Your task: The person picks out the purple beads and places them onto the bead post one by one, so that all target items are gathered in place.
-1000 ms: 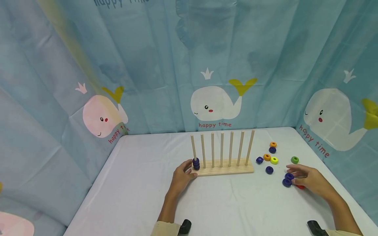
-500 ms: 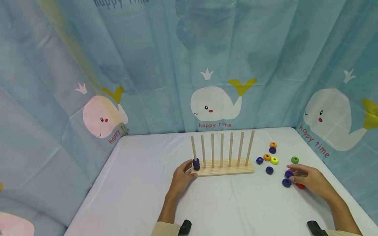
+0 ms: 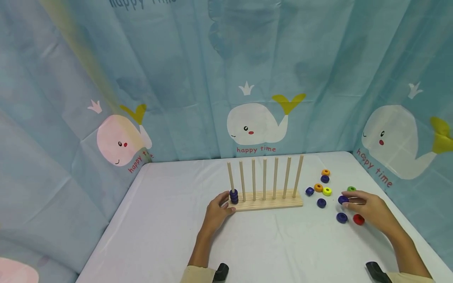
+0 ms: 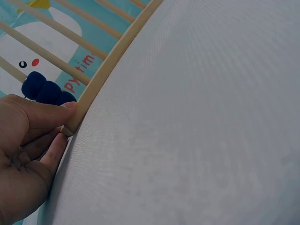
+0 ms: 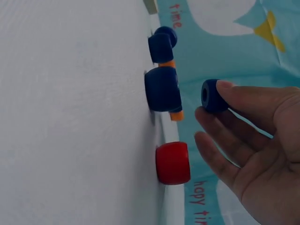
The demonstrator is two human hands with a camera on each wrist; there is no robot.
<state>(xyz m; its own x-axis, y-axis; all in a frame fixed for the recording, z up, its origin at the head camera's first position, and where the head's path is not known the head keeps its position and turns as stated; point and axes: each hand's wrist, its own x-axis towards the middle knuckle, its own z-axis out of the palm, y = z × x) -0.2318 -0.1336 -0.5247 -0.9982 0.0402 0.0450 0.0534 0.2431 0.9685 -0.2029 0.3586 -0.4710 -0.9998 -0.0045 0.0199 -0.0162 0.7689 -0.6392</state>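
The right hand (image 3: 369, 206) pinches a glossy dark blue bead with a central hole (image 5: 214, 96) between thumb and fingertips, off the table and well to the right of the rack; its lower fingers are slightly bent. The left hand (image 3: 216, 212) has thumb and fingers clamped on the left end of that rack, a pale wooden base with seven upright pegs (image 3: 272, 201). On the rack's leftmost peg sits a stack of three dark blue beads (image 3: 234, 196).

Right of the rack and nearer the person lie a round red bead (image 3: 359, 219) and a second dark blue bead (image 3: 341, 217). Closer to the rack's right end are two more dark blue beads (image 3: 321, 203), an orange bead (image 3: 318, 188) and a yellow bead (image 3: 327, 191). Farther back than the rack, to its right, another orange bead (image 3: 325, 172) and dark blue bead (image 3: 325, 179) sit together. A green bead (image 3: 351, 189), farther right of the rack, is partly hidden by the hand. Behind the rack hangs a blue whale-print cloth (image 3: 191, 125).
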